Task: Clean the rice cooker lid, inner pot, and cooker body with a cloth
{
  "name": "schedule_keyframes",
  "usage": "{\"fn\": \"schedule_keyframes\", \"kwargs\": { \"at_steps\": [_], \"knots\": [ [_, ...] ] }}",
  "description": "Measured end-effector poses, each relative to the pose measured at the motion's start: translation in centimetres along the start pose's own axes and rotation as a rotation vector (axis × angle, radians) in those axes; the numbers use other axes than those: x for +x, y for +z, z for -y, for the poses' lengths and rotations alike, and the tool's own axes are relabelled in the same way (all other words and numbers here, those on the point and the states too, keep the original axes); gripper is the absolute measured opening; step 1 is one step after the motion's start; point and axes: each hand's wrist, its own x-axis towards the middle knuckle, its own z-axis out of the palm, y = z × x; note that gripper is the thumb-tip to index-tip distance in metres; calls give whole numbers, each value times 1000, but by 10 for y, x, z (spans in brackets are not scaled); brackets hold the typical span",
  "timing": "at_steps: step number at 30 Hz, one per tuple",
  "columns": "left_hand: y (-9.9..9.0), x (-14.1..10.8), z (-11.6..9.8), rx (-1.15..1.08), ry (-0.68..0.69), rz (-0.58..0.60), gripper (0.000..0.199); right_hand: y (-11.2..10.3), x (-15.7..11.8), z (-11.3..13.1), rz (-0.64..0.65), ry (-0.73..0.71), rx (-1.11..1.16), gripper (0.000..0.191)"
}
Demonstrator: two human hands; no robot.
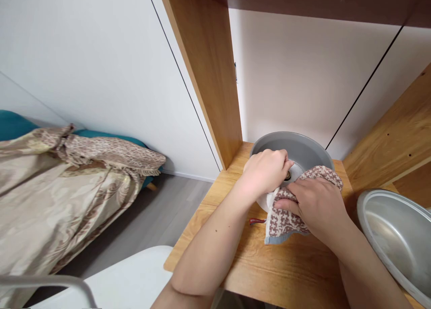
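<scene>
A round grey pot (292, 141) stands on the wooden shelf top (266, 268). My left hand (267, 170) is closed at the pot's left side, its curled fingers over a small dark round part inside; what they grip is mostly hidden. Under my right hand (314, 206) is a brown and white patterned cloth (286, 224) with a blue edge, gripped between thumb and fingers and draped over the pot's near right rim. A small red tag hangs from the cloth's left side.
At the right edge sits a large silver metal basin (397, 237). Wooden uprights rise left (215, 76) and right (397, 129) of the pot. A white chair seat (131, 282) and a fabric-covered sofa (67, 201) lie to the left.
</scene>
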Motion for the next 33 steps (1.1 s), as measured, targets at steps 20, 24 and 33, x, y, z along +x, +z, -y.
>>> {"fn": "schedule_keyframes", "kwargs": {
  "at_steps": [20,24,33],
  "knots": [
    [2,1,0,23,-10,2,26,2,1,3,-46,-28,-2,74],
    [0,1,4,-22,13,7,24,-2,0,-3,24,-10,23,64],
    [0,0,1,-20,7,13,26,-4,-2,-6,51,-11,12,55]
  ]
}}
